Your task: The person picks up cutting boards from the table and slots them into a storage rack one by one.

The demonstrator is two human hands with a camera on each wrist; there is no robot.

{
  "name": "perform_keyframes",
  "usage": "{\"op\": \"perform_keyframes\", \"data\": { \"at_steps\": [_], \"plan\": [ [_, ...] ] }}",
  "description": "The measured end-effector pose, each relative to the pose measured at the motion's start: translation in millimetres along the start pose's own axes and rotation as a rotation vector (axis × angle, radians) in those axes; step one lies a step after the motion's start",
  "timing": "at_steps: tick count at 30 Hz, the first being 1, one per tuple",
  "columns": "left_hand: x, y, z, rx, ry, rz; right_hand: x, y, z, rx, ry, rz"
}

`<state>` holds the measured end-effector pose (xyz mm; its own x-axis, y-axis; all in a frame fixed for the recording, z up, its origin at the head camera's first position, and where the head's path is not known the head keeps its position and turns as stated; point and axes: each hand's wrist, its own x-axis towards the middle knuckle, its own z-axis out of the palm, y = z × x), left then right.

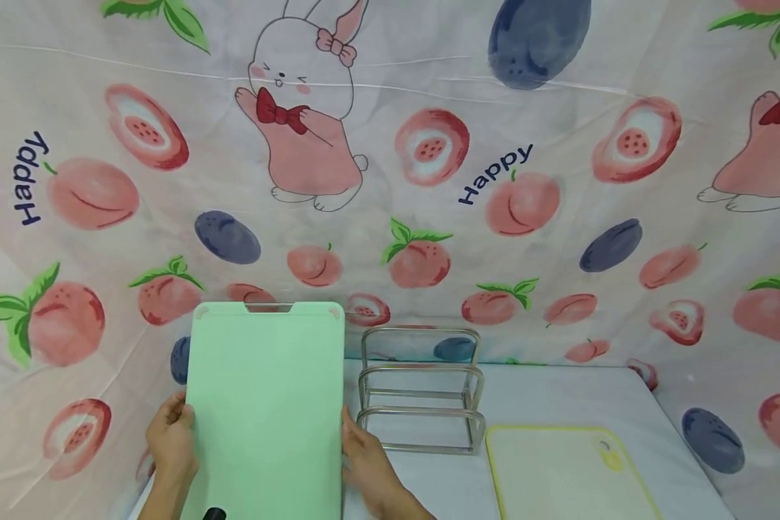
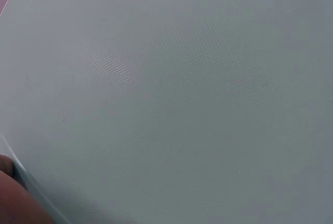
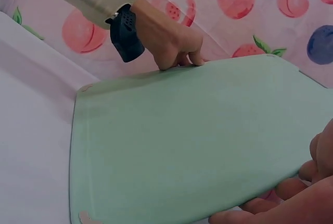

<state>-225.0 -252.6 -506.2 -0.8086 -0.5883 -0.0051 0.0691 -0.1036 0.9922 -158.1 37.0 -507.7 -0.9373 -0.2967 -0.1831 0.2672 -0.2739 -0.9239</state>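
Note:
A pale green cutting board [image 1: 266, 404] stands upright in front of me, with a handle slot at its top edge and pinkish corner pads. My left hand [image 1: 172, 437] grips its left side edge, thumb toward the near face. On the opposite edge, my right hand [image 1: 373, 466] holds the board, its fingers [image 3: 291, 187] curled at the rim in the right wrist view. That view also shows the left hand bent over the far edge. The board's surface [image 2: 182, 120] fills nearly all of the left wrist view.
Just right of the green board, a metal wire rack [image 1: 419, 410] with several upright loops stands on the white table [image 1: 546, 393]. A cream cutting board with a yellow rim [image 1: 559, 469] lies flat farther right. Behind hangs a fruit-and-rabbit printed cloth [image 1: 429, 238].

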Motion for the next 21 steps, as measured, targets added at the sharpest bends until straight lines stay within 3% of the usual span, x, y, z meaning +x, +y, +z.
{"op": "perform_keyframes", "data": {
  "at_steps": [3,13,21],
  "plan": [
    [-0.1,2.3,1.8,-0.075,0.017,0.048,-1.0,-7.0,0.1,-0.006,-0.019,-0.011],
    [-2.0,11.2,3.5,-0.242,0.018,0.096,-1.4,-21.3,1.4,-0.037,-0.051,-0.047],
    [-3.4,22.5,5.7,-0.53,0.02,0.111,0.5,-29.7,0.7,-0.043,-0.042,-0.096]
  ]
}}
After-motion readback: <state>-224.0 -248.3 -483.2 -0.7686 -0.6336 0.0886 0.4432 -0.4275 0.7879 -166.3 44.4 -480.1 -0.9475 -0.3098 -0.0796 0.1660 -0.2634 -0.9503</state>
